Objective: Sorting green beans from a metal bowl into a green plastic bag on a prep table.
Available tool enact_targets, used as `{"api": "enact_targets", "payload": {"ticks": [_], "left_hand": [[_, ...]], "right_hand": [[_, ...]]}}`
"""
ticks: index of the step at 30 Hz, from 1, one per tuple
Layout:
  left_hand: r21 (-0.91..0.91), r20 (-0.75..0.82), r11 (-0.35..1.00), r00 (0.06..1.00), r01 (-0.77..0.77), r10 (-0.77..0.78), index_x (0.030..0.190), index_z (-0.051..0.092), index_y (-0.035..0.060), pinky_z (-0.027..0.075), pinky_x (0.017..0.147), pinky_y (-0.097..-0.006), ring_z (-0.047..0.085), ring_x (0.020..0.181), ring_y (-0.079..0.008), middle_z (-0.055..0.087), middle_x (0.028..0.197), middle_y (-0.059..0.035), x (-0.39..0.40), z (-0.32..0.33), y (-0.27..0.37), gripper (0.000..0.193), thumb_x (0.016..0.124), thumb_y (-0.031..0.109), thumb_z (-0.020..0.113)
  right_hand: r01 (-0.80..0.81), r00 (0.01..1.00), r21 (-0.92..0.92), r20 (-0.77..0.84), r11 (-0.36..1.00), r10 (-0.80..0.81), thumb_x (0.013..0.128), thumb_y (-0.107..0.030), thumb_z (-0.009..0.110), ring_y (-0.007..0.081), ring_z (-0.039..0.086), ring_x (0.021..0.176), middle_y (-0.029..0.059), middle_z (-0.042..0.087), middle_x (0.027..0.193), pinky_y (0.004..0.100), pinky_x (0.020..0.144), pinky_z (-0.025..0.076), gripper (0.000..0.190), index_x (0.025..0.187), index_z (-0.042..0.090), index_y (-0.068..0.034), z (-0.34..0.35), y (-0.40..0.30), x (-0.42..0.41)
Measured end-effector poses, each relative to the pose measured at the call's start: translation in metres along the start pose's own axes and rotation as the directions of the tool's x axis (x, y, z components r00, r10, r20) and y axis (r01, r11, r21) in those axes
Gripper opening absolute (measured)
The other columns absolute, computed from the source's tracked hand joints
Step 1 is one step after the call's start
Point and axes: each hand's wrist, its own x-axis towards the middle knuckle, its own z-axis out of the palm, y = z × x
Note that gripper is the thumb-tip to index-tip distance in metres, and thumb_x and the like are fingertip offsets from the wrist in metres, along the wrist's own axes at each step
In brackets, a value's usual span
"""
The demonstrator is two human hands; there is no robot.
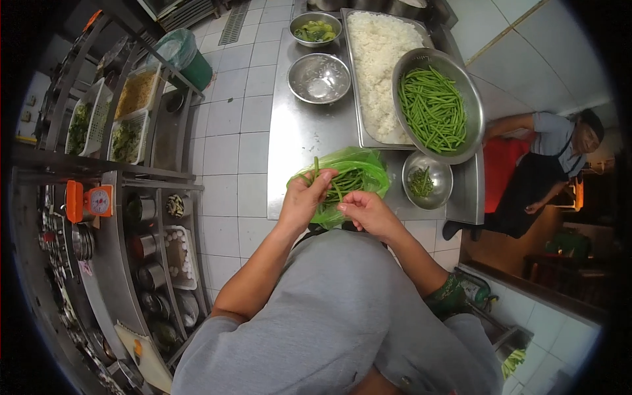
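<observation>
My left hand (307, 195) grips a few long green beans, and one bean tip (316, 165) sticks up past the thumb. A single green bean (337, 190) slants from it to my right hand (369, 211), whose thumb and fingertips pinch its lower end. Just beneath both hands, a green plastic bag (376, 163) lies open at the steel table's front edge, with more long beans (351, 178) inside. To its right, a small steel bowl (444, 190) holds short bean pieces (421, 182). A large steel bowl (476, 111) of trimmed green beans (432, 108) sits tilted behind that.
A deep steel tray (363, 133) of cooked rice stands on the steel table (306, 133). Near it are a steel bowl (318, 79) with scattered grains and one of cut vegetables (316, 30). Shelving (111, 163) lines the left. A person (543, 153) stands beyond the table's right side.
</observation>
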Motion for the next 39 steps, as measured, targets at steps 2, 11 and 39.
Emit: {"api": "enact_targets", "payload": {"ticks": [2, 11, 39], "left_hand": [[-0.002, 0.022, 1.0, 1.0, 0.0, 0.0, 0.112, 0.066, -0.0011, 0.038, 0.063, -0.0219, 0.046, 0.072, -0.006, 0.056, 0.084, 0.0023, -0.002, -0.006, -0.004, 0.029, 0.1, 0.025, 0.061], [-0.182, -0.012, 0.983, 0.999, -0.038, 0.036, 0.098, 0.067, 0.0029, 0.04, 0.06, -0.0238, 0.044, 0.062, -0.0082, 0.054, 0.072, 0.0017, -0.003, 0.001, -0.005, 0.03, 0.103, 0.031, 0.056], [0.35, 0.215, 0.927, 0.951, 0.137, -0.222, 0.09, 0.073, 0.0039, 0.029, 0.048, -0.0235, 0.037, 0.053, -0.0038, 0.053, 0.062, 0.0051, -0.009, -0.006, 0.018, 0.03, 0.098, 0.032, 0.065]], "right_hand": [[0.014, 1.0, 0.01, -0.001, 1.0, -0.014, 0.097, -0.022, 0.067, 0.0037, 0.048, 0.054, -0.0029, 0.058, 0.074, 0.0202, 0.047, 0.04, 0.018, 0.095, 0.063, -0.004, -0.002, 0.003, -0.001], [0.32, 0.94, 0.528, -0.278, 0.786, -0.196, 0.101, -0.019, 0.06, 0.0069, 0.054, 0.063, 0.0016, 0.062, 0.082, 0.0232, 0.054, 0.045, 0.016, 0.094, 0.062, -0.005, -0.01, 0.026, 0.006], [0.312, 0.95, 0.041, 0.005, 0.949, -0.312, 0.098, -0.011, 0.059, 0.0095, 0.06, 0.069, 0.0033, 0.066, 0.087, 0.0253, 0.061, 0.052, 0.011, 0.094, 0.064, -0.003, -0.003, 0.007, 0.012]]}}
